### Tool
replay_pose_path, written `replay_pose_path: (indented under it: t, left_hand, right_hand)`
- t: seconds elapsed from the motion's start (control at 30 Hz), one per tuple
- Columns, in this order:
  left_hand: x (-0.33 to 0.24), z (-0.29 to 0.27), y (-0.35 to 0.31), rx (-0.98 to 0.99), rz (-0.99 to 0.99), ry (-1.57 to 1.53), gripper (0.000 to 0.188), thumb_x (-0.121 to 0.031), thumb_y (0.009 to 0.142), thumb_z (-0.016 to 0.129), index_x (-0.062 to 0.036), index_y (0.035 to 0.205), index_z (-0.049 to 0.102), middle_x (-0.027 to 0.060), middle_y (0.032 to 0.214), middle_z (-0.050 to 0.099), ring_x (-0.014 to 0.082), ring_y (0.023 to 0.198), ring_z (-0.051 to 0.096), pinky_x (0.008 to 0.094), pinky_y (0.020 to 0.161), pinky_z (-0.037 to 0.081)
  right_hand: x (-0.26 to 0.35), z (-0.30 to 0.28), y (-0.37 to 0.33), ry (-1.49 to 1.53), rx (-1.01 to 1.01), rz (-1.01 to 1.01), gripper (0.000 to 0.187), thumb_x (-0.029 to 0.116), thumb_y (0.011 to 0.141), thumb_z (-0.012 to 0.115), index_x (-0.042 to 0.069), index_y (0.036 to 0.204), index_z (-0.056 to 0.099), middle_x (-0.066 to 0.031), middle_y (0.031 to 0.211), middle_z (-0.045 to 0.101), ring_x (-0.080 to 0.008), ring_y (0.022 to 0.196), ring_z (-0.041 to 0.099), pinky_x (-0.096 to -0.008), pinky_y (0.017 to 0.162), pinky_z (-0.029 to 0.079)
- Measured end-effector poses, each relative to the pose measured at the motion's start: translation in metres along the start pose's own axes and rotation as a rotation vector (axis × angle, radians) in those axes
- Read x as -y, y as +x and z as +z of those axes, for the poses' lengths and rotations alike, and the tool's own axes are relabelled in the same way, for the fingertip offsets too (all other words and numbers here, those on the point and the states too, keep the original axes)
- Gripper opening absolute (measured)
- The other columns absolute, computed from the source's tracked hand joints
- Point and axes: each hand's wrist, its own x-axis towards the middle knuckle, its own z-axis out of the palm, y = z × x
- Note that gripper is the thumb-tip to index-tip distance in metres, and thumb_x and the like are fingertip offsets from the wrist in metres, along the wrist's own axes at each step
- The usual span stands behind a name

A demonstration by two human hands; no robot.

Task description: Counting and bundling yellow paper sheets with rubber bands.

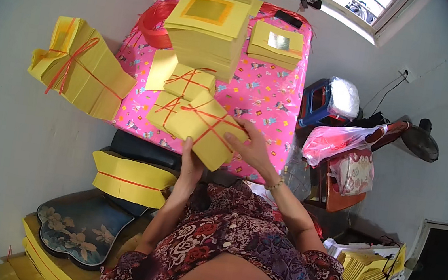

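Between both hands I hold a thick yellow paper bundle (211, 129), tied crosswise with red plastic string and tilted over the table's near edge. My left hand (191, 161) grips its lower left side. On its right side, my right hand (251, 147) is closed with the thumb on top. Just behind it, two more tied yellow bundles rest on the pink table; one bundle (191, 82) lies farther back, and the other is partly hidden by the held one. A tall stack of yellow paper (206, 40) with a gold square on top stands beyond them.
A large tied yellow bundle (84, 72) leans at the table's left edge. Red string coil (157, 23), phone (288, 19) and shorter paper stack (275, 47) sit on the pink tablecloth (264, 100). Left of me is a flowered cushion (77, 225); a chair (345, 197) holds bags at right.
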Motion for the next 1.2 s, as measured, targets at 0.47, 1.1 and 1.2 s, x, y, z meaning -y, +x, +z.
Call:
replay_pose_path:
  t: [0.47,1.1,1.2]
  left_hand:
    - [0.089,0.114,-0.019,-0.228,0.185,0.013,0.069,-0.052,0.089,0.052,-0.0072,0.14,0.036,0.0105,0.134,0.05,0.0263,0.123,0.049,0.041,0.102,0.041]
    - [0.123,0.105,-0.024,-0.327,0.413,0.988,0.062,-0.005,0.081,0.063,-0.0036,0.137,0.039,0.0175,0.133,0.038,0.0305,0.124,0.036,0.0414,0.105,0.032]
    - [0.148,0.125,-0.013,-0.467,0.561,1.224,0.063,-0.011,0.079,0.067,-0.0057,0.136,0.041,0.0249,0.135,0.033,0.0398,0.125,0.033,0.0487,0.105,0.028]
  right_hand:
    - [-0.045,-0.103,-0.031,0.799,0.128,0.544,0.079,0.043,0.083,0.069,0.006,0.139,0.027,-0.011,0.132,0.045,-0.023,0.122,0.046,-0.0441,0.097,0.044]
    - [-0.127,-0.166,0.05,0.666,-0.089,0.574,0.06,0.047,0.084,0.063,0.015,0.131,0.045,-0.0058,0.118,0.057,-0.0225,0.1,0.059,-0.0379,0.076,0.053]
    - [-0.142,-0.192,0.07,0.635,0.068,0.645,0.058,0.046,0.085,0.063,0.015,0.13,0.045,-0.0055,0.115,0.059,-0.0218,0.098,0.062,-0.0387,0.076,0.054]
